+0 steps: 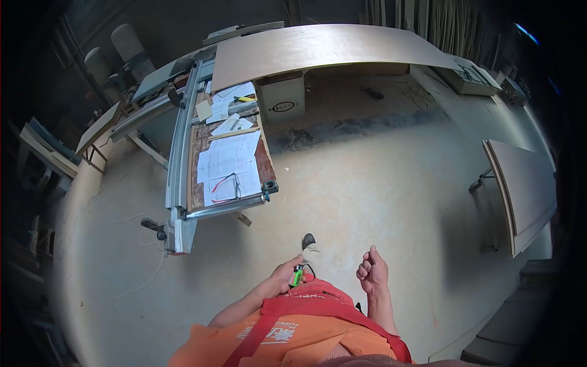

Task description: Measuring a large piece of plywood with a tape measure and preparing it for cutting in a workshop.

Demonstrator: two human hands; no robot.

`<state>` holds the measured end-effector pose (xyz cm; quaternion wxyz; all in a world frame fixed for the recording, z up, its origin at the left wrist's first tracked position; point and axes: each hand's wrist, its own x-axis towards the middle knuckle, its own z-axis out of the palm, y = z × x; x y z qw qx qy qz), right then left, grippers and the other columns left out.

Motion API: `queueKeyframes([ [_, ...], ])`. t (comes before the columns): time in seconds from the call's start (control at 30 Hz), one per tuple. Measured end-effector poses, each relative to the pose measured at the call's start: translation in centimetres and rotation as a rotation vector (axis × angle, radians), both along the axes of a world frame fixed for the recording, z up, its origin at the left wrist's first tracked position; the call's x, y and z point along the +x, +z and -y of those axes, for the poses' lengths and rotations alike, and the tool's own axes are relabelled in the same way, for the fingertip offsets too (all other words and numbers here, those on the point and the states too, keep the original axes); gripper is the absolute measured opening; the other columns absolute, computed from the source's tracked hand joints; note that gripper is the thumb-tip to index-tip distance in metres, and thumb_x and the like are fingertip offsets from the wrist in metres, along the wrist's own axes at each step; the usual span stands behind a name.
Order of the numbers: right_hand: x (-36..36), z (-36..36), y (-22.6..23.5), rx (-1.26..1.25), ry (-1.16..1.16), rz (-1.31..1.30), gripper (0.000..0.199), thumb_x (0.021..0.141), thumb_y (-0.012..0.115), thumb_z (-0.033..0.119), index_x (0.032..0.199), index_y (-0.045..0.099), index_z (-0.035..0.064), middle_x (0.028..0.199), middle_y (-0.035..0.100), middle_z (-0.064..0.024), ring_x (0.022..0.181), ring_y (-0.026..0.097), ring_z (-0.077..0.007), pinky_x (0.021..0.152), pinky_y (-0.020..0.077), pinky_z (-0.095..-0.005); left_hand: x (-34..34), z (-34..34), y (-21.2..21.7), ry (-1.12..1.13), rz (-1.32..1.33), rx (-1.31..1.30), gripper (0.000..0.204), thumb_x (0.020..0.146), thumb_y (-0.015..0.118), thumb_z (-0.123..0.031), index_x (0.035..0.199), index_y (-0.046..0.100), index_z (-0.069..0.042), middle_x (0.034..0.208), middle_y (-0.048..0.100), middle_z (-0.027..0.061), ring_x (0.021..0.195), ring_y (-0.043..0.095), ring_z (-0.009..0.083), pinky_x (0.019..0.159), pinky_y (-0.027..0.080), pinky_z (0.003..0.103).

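In front of my red apron [309, 293], my left hand [286, 273] is closed around a small green tape measure [297, 276] with a dark loop of strap. My right hand [373, 272] hangs apart to the right over the floor, fingers curled in, and nothing shows in it. Ahead on the left stands a saw table [181, 147] with a metal sliding rail. Printed papers [229, 156] lie on its brown top, and a pair of glasses [231, 188] rests on them near the front edge.
A large pale wood panel [324, 46] spans the far end of the table. More panels [532, 189] lean on a stand at the right. A metal clamp [153, 227] juts from the table's near left corner, with a thin cord [154, 281] on the floor.
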<state>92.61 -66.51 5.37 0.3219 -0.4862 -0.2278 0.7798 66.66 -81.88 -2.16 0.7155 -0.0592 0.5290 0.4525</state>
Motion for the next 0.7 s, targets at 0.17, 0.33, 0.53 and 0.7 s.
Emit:
queueKeyframes([
  [0.17, -3.0, -8.6, -5.1, -0.327, 0.031, -0.054, 0.033, 0.106, 0.059, 0.042, 0.088, 0.057, 0.0146, 0.051, 0.039, 0.0052, 0.045, 0.041, -0.0117, 0.044, 0.034, -0.0292, -3.8, -15.0, -5.1, 0.098, 0.22, 0.052, 0.039, 0.101, 0.066, -0.046, 0.106, 0.059, -0.008, 0.085, 0.067, 0.0059, 0.065, 0.064, 0.0179, 0.051, 0.054, 0.034],
  [0.33, -3.7, -23.8, -3.2, -0.234, -0.197, -0.033, 0.03, 0.106, 0.06, 0.04, 0.089, 0.058, 0.0152, 0.053, 0.044, 0.0053, 0.046, 0.044, -0.0115, 0.045, 0.0363, -0.0292, -10.1, -30.7, -4.1, -0.065, -0.038, 0.135, 0.034, 0.099, 0.069, -0.031, 0.12, 0.058, -0.007, 0.093, 0.067, 0.008, 0.066, 0.063, 0.0181, 0.051, 0.051, 0.033],
  [0.53, -5.5, -38.3, -2.8, -0.122, -0.387, -0.104, 0.028, 0.108, 0.056, 0.036, 0.09, 0.061, 0.0161, 0.056, 0.05, 0.0056, 0.048, 0.05, -0.0121, 0.048, 0.0404, -0.0293, -19.0, -42.8, -1.7, -0.198, -0.694, 0.159, 0.072, 0.09, 0.076, -0.032, 0.148, 0.045, -0.002, 0.111, 0.07, 0.0147, 0.095, 0.07, 0.0294, 0.083, 0.058, 0.042],
  [0.7, -11.0, -48.6, -9.0, -0.363, -0.269, -0.187, 0.028, 0.107, 0.056, 0.035, 0.088, 0.061, 0.016, 0.056, 0.051, 0.0054, 0.049, 0.05, -0.0122, 0.049, 0.0412, -0.0293, -28.4, -46.1, -0.7, -0.262, -1.362, -0.162, 0.073, 0.086, 0.077, -0.03, 0.145, 0.046, 0.0, 0.131, 0.062, 0.0282, 0.119, 0.065, 0.0384, 0.1, 0.053, 0.046],
])
